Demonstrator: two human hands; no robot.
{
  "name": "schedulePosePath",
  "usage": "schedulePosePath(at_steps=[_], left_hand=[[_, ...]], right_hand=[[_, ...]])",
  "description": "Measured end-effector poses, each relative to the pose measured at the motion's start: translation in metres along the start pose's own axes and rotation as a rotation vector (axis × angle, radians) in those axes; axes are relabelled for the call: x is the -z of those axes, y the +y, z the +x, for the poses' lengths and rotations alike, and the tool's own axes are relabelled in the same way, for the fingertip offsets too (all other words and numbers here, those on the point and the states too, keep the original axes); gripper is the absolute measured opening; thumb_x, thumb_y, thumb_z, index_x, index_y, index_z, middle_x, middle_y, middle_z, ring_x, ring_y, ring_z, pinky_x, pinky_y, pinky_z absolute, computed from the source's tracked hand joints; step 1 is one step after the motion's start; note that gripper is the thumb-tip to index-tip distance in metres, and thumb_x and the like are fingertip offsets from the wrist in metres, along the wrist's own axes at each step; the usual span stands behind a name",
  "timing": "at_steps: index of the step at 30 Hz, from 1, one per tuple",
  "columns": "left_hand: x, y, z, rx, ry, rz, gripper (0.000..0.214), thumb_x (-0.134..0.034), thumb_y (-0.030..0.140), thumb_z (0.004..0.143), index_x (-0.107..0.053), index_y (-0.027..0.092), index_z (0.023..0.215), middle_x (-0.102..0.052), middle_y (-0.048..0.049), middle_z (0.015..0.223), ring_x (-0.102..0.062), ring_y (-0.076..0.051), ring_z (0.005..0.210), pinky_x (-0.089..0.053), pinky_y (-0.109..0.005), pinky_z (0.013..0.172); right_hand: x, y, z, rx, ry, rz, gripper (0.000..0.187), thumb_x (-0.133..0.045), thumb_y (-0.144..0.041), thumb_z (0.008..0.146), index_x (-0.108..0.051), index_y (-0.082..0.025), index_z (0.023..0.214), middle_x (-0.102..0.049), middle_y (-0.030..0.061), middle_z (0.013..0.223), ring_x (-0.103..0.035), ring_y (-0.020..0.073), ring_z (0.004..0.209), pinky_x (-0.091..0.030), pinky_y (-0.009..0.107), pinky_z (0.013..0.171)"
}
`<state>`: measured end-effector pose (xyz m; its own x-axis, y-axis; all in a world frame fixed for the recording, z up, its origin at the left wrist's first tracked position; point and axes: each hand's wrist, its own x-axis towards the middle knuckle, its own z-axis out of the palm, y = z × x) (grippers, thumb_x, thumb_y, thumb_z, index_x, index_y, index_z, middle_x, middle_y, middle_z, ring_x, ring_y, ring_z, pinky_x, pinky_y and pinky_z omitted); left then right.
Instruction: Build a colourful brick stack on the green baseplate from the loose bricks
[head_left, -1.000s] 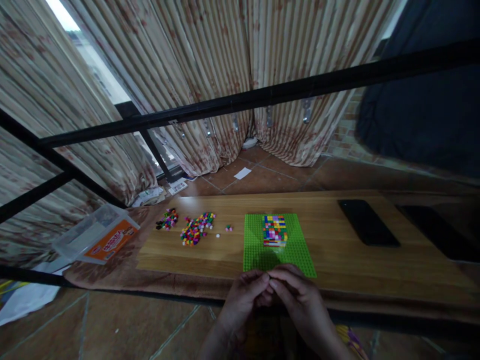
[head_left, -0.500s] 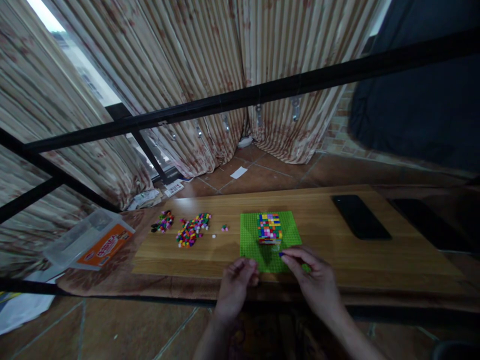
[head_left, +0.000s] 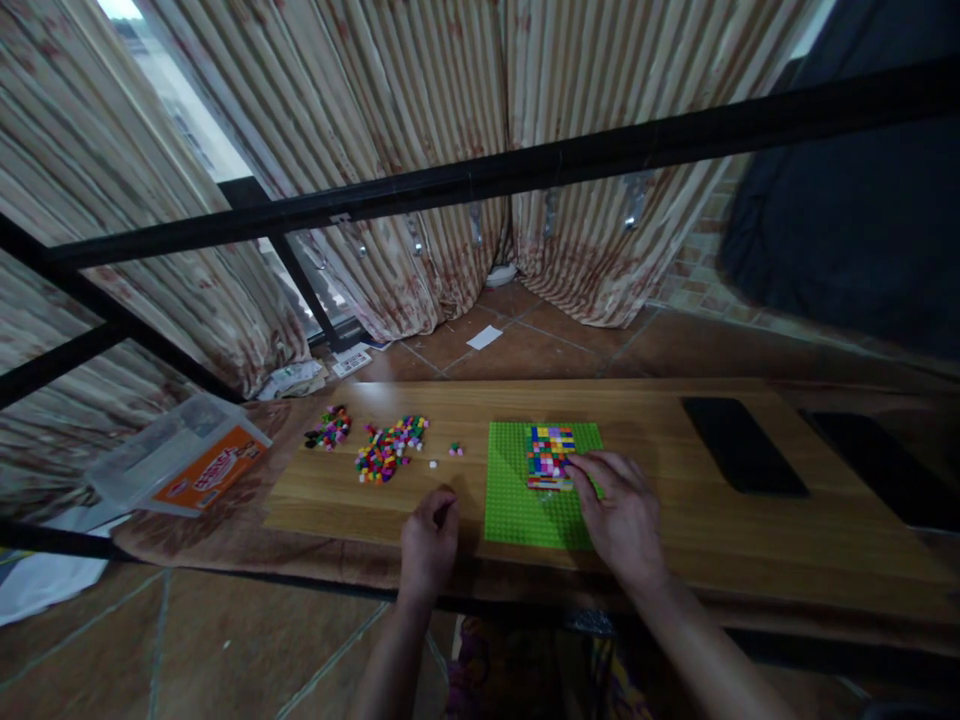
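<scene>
A green studded baseplate (head_left: 517, 505) lies on the wooden board (head_left: 675, 500). A block of many-coloured small bricks (head_left: 547, 455) stands on its far half. My right hand (head_left: 619, 510) rests over the plate's right side, fingertips pinched at the block's right edge; what they hold is too small to see. My left hand (head_left: 429, 540) lies curled on the board just left of the plate, its fingers closed. Loose coloured bricks sit in a pile (head_left: 390, 450) and a smaller pile (head_left: 328, 428) to the left.
Two dark phones (head_left: 742, 445) (head_left: 881, 465) lie on the board's right part. A clear plastic box with an orange label (head_left: 184, 465) sits off the board's left end. Black metal bars (head_left: 525, 170) cross the view above. Curtains hang behind.
My hands, joined at the near edge a second ago, have parted. The right hand reached forward to the brick block. The left hand moved left onto the board.
</scene>
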<state>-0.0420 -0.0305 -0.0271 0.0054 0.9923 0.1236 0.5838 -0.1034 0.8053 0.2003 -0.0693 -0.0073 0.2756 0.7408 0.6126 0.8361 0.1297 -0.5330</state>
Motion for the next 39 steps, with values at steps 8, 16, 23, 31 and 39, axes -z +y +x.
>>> schedulePosePath(at_steps=[8,16,23,31,39], left_hand=[[-0.005,-0.003,-0.005,-0.041,0.024,0.081,0.015,-0.051,0.027,0.084,-0.065,0.021,0.084,-0.071,-0.0046,0.087,-0.066,-0.017,0.079,-0.05,-0.027,0.073],[-0.005,-0.004,-0.006,-0.056,0.027,0.105,0.014,-0.052,0.027,0.084,-0.064,0.021,0.084,-0.07,-0.0043,0.085,-0.066,-0.017,0.077,-0.049,-0.026,0.072],[-0.005,-0.006,-0.005,-0.061,0.021,0.103,0.015,-0.051,0.028,0.085,-0.064,0.021,0.086,-0.07,-0.0045,0.087,-0.067,-0.018,0.079,-0.049,-0.026,0.072],[-0.004,-0.002,-0.005,-0.056,0.026,0.125,0.015,-0.051,0.027,0.085,-0.064,0.021,0.084,-0.07,-0.0039,0.084,-0.066,-0.017,0.076,-0.048,-0.026,0.071],[-0.006,-0.008,-0.005,-0.107,0.045,0.116,0.015,-0.05,0.027,0.086,-0.064,0.02,0.084,-0.069,-0.0033,0.081,-0.066,-0.016,0.073,-0.048,-0.025,0.069]], right_hand=[[-0.001,-0.004,-0.003,-0.024,0.011,0.079,0.021,-0.056,-0.037,0.089,-0.071,-0.024,0.095,-0.068,0.0051,0.09,-0.061,0.0199,0.086,-0.05,0.037,0.08],[0.001,-0.001,-0.013,-0.1,0.083,0.103,0.02,-0.058,-0.036,0.088,-0.069,-0.021,0.094,-0.067,0.0056,0.087,-0.061,0.0201,0.084,-0.049,0.036,0.078],[-0.003,-0.005,-0.012,-0.111,0.11,0.013,0.02,-0.059,-0.037,0.087,-0.07,-0.02,0.09,-0.065,0.0068,0.089,-0.058,0.0209,0.087,-0.047,0.037,0.08],[-0.012,-0.014,-0.012,-0.113,0.183,-0.007,0.015,-0.061,-0.032,0.086,-0.07,-0.02,0.087,-0.065,0.0067,0.089,-0.058,0.0206,0.087,-0.046,0.037,0.079],[-0.013,-0.019,-0.009,-0.092,0.21,0.017,0.012,-0.063,-0.027,0.085,-0.07,-0.019,0.089,-0.065,0.006,0.091,-0.058,0.0189,0.088,-0.047,0.035,0.081]])
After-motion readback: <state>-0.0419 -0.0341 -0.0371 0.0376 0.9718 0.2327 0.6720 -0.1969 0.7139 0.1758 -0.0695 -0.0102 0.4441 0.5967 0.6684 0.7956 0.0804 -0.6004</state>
